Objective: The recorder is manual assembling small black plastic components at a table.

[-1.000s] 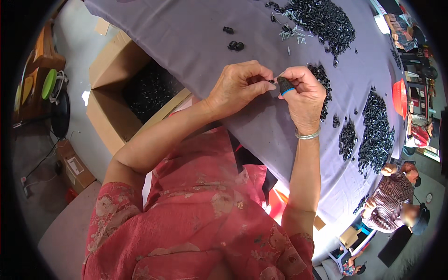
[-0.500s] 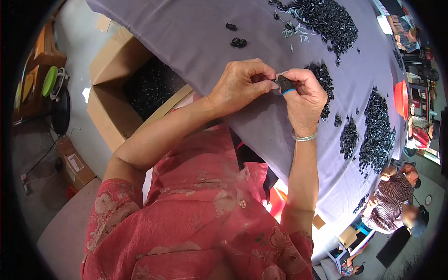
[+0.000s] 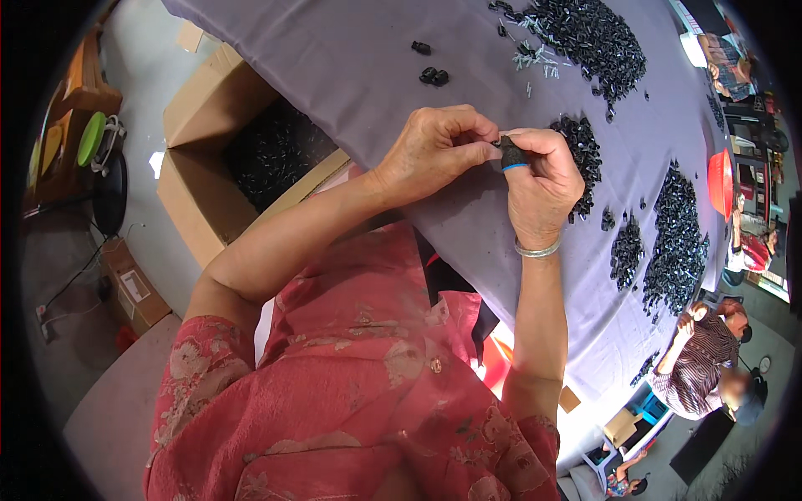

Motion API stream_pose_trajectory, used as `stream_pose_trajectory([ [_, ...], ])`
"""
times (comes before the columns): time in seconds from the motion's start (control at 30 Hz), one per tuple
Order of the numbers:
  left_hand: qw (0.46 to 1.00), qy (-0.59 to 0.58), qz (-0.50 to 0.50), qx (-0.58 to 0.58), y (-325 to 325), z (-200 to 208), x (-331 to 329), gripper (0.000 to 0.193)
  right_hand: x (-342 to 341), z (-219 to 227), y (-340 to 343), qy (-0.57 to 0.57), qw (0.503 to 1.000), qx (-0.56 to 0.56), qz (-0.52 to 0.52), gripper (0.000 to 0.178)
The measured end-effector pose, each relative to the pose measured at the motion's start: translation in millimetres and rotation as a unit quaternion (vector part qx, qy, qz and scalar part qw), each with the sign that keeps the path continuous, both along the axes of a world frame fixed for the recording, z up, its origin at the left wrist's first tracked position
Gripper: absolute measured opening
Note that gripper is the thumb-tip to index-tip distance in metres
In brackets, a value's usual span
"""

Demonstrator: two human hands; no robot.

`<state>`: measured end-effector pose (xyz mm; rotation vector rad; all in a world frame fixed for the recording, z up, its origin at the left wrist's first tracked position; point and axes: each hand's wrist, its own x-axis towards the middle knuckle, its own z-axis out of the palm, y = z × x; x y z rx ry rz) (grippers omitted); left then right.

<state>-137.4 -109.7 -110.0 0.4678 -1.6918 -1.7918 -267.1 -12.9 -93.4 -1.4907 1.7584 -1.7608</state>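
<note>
My left hand (image 3: 439, 150) and my right hand (image 3: 541, 174) meet above the cloth-covered table, fingertips almost touching. Both are closed in a pinch on a small black part (image 3: 497, 144) that the fingers largely cover. A black finger cot (image 3: 512, 152) with a blue band covers my right thumb. Beyond my hands lie a few loose black pieces (image 3: 433, 77) and one more black piece (image 3: 421, 48). Just right of my right hand spreads a pile of small black parts (image 3: 582, 154).
An open cardboard box (image 3: 196, 188) with many black parts stands at the left. A large black heap (image 3: 593, 42), small pale pins (image 3: 539, 60) and further black piles (image 3: 675, 234) cover the table's far and right areas. A red basin (image 3: 719, 181) and a person in stripes (image 3: 693, 359) are at the right.
My hands remain pinched together, with my right hand and wrist shifted slightly left. The whole view has moved a little. The person in stripes has raised a hand.
</note>
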Motion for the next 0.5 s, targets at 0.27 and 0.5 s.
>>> stream_pose_trajectory([
  [0.27,0.999,-0.035,0.0,-0.01,-2,4,2,0.009,8,8,-4,0.168,0.984,-0.026,-0.055,0.02],
  [0.5,0.997,-0.053,0.012,-0.048,0,-1,-2,0.007,8,13,-3,0.186,0.981,0.019,-0.058,0.018],
])
